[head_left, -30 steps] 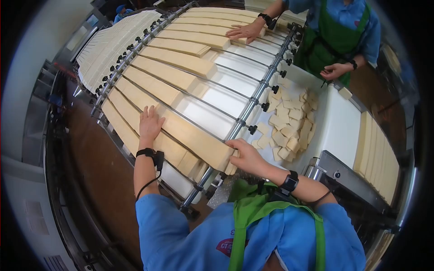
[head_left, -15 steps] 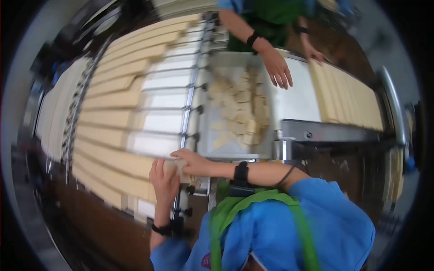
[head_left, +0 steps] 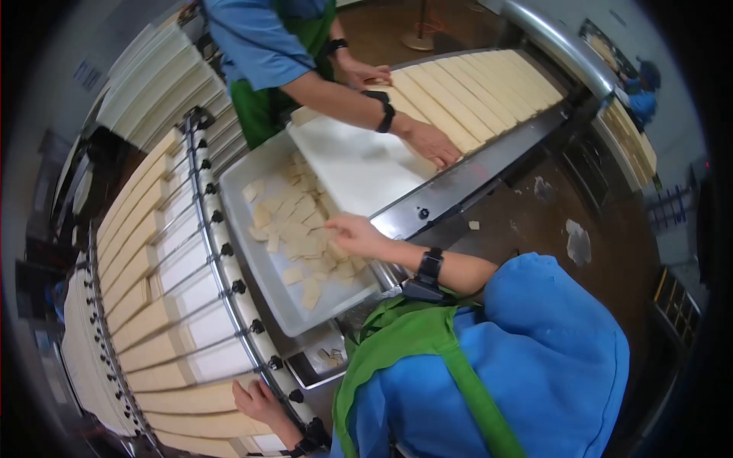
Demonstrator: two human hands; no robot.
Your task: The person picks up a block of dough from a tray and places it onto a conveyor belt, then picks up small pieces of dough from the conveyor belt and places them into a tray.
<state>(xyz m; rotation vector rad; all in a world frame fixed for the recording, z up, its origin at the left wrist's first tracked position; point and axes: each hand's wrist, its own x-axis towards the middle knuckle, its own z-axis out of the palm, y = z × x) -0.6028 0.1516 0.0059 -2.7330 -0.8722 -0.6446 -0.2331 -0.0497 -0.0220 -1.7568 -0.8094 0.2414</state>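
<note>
My left hand (head_left: 259, 402) rests at the near end of the dough strips (head_left: 202, 397) on the slatted conveyor, its fingers apart with nothing visible between them. Over the right side of a white tray (head_left: 309, 324) is my right hand (head_left: 356, 235), fingers bent together beside the pile of cut dough pieces (head_left: 294, 229). Whatever its fingertips may hold is too small to make out. A metal rail with black knobs (head_left: 227, 249) runs between the conveyor and the tray.
Across from me a co-worker's hands (head_left: 429, 142) touch dough strips (head_left: 489, 88) on a second belt (head_left: 359, 164). A metal side rail (head_left: 427, 210) borders that belt. Below the white tray sits a smaller tray (head_left: 311, 375) with scraps. Another person (head_left: 640, 99) is far right.
The view has turned. My hands, together at the conveyor's edge before, are now apart, the right one over the white tray. The co-worker's near hand has moved onto the dough strips.
</note>
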